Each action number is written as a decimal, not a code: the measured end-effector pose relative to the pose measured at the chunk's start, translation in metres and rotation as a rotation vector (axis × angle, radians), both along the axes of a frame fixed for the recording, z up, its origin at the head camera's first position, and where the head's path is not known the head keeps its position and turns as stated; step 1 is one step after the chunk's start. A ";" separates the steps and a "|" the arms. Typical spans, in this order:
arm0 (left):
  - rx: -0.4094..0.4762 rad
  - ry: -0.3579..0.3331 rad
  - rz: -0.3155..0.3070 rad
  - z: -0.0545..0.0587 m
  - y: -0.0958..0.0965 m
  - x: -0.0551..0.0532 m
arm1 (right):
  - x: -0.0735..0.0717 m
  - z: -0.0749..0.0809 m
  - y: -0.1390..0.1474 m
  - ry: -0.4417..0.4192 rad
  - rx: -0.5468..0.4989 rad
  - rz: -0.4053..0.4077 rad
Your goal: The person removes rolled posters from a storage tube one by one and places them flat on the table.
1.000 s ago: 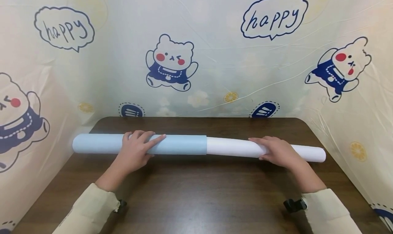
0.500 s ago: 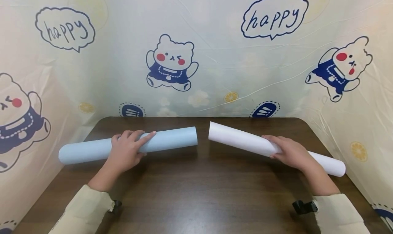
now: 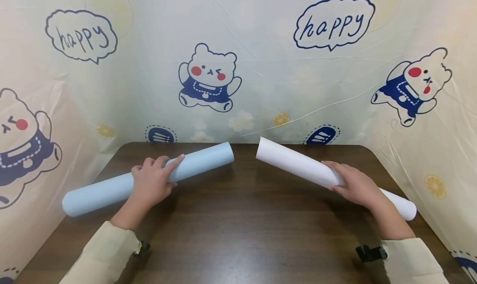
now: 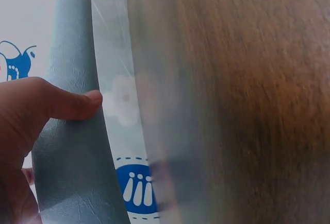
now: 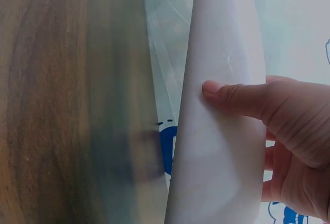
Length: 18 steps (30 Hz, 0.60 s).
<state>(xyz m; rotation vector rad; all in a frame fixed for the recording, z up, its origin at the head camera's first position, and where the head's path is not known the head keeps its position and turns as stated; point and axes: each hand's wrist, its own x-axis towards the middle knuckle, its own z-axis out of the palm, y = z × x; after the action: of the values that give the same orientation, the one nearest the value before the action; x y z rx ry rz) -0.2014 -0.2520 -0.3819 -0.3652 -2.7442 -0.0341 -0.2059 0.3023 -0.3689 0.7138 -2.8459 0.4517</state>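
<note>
A light blue paper roll [image 3: 203, 160] is gripped around its middle by my left hand [image 3: 150, 182], its inner end slanting up toward the back of the table. In the left wrist view the thumb [image 4: 77, 105] lies across this roll. My right hand [image 3: 354, 184] holds a white paper roll [image 3: 294, 160] near its middle, mirrored in tilt. The right wrist view shows the thumb [image 5: 232, 98] on the near face of the white roll and fingertips [image 5: 269, 157] curled behind it. A gap separates the inner ends of the two rolls.
Beneath the rolls is a dark brown wooden table [image 3: 238, 226] with rounded back corners. A printed cloth curtain [image 3: 268, 85] with bears and "happy" bubbles surrounds it at the back and both sides. Black wrist straps [image 3: 370, 253] sit at the sleeve cuffs.
One second ago the rolls met end to end in a line. They have been drawn apart, and their inner ends have swung up and back while the outer ends came nearer.
</note>
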 end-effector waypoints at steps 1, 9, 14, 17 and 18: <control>0.003 -0.011 0.016 0.000 0.000 -0.001 | 0.000 0.000 0.000 0.007 -0.003 0.000; 0.043 -0.092 0.114 0.000 -0.009 -0.006 | -0.002 0.000 0.002 0.051 -0.026 0.006; 0.067 -0.109 0.165 -0.004 -0.019 -0.012 | -0.003 0.001 0.002 0.037 -0.044 -0.008; 0.074 -0.116 0.186 -0.006 -0.028 -0.016 | -0.003 0.003 0.002 0.008 -0.051 -0.028; 0.078 -0.117 0.192 -0.007 -0.031 -0.017 | -0.003 0.004 0.002 -0.001 -0.054 -0.033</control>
<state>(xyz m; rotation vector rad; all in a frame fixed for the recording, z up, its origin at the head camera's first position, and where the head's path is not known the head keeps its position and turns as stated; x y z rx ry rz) -0.2182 -0.2834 -0.3887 -0.0792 -2.8706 -0.1146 -0.2087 0.3045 -0.3651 0.6555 -2.8300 0.5220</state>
